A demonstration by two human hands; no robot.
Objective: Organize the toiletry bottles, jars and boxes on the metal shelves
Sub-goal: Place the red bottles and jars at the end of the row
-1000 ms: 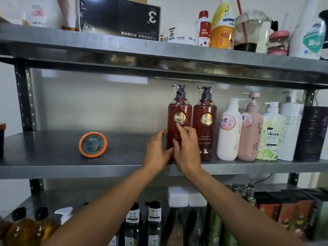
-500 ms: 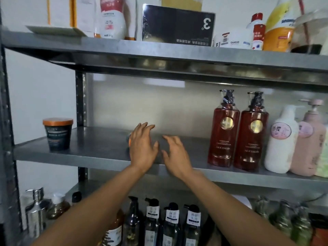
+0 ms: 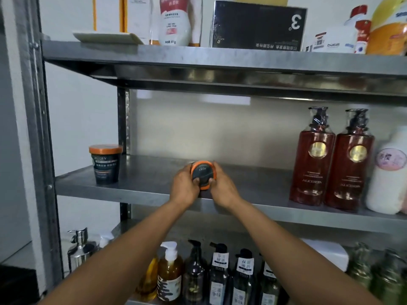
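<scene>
A dark jar with an orange rim (image 3: 203, 174) lies tipped on its side on the middle metal shelf (image 3: 143, 190), its lid facing me. My left hand (image 3: 184, 187) grips its left side and my right hand (image 3: 222, 188) grips its right side, thumbs on the lid. A matching upright jar (image 3: 105, 164) stands at the shelf's left end. Two red pump bottles (image 3: 313, 159) (image 3: 350, 164) stand to the right, apart from my hands.
A white bottle (image 3: 387, 177) stands right of the red ones. The top shelf (image 3: 220, 56) carries a black box (image 3: 257, 26), a white pouch (image 3: 175, 20) and bottles. On the lower shelf are several dark and amber pump bottles (image 3: 218, 276). A steel upright (image 3: 35, 128) stands at left.
Both hands left the red pump bottle, moved left along the middle shelf and took hold of the tipped orange-rimmed jar. The view swung left.
</scene>
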